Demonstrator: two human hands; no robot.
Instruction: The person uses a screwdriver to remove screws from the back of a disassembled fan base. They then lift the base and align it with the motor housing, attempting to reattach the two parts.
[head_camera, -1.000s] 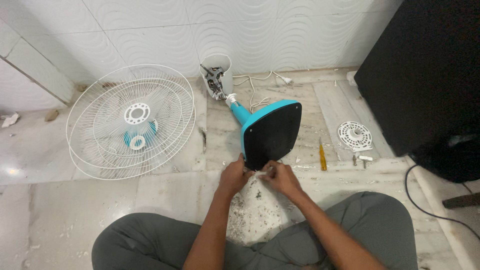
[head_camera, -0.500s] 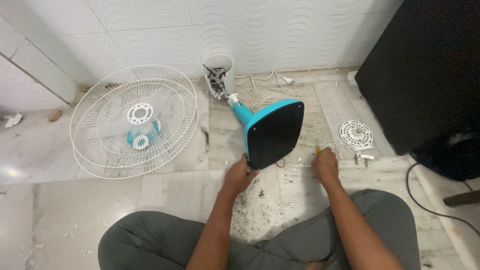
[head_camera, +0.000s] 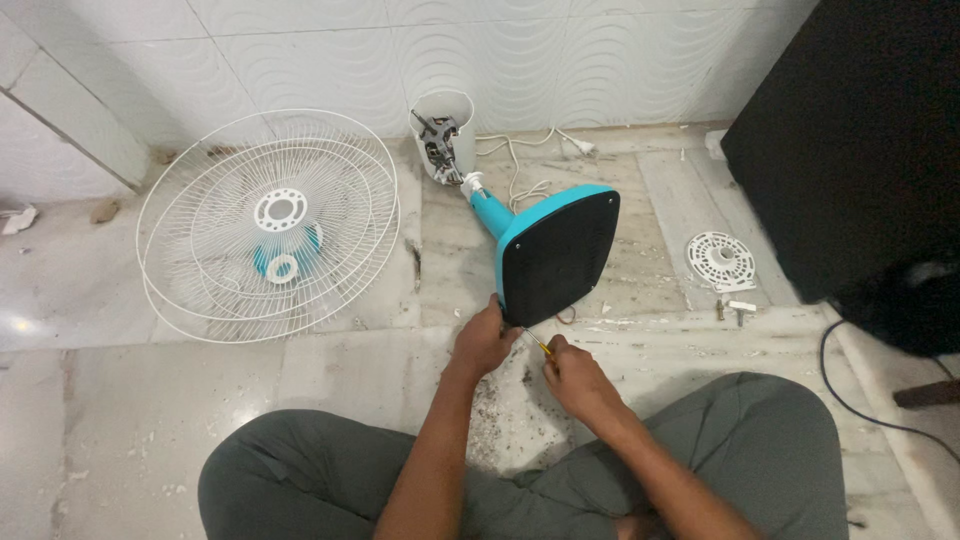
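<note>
Fingers of the right hand (head_camera: 578, 378) pinch a yellow-handled screwdriver (head_camera: 534, 343), its shaft pointing up and left toward the lower corner of the teal fan base (head_camera: 555, 252). Left hand (head_camera: 484, 340) is nearer — it grips that corner, holding the base tilted on the marble floor (head_camera: 340, 370). The base's long axis runs up-left along its neck toward the white motor housing (head_camera: 443, 135) — away from the person.

A single head-worn camera looks steeply down and forward over the person's crossed legs, close above the fingers (head_camera: 500, 335) at lower centre. Beyond the fingers the floor (head_camera: 120, 400) runs to a tiled wall (head_camera: 330, 50) along the top edge. There is no second view.
</note>
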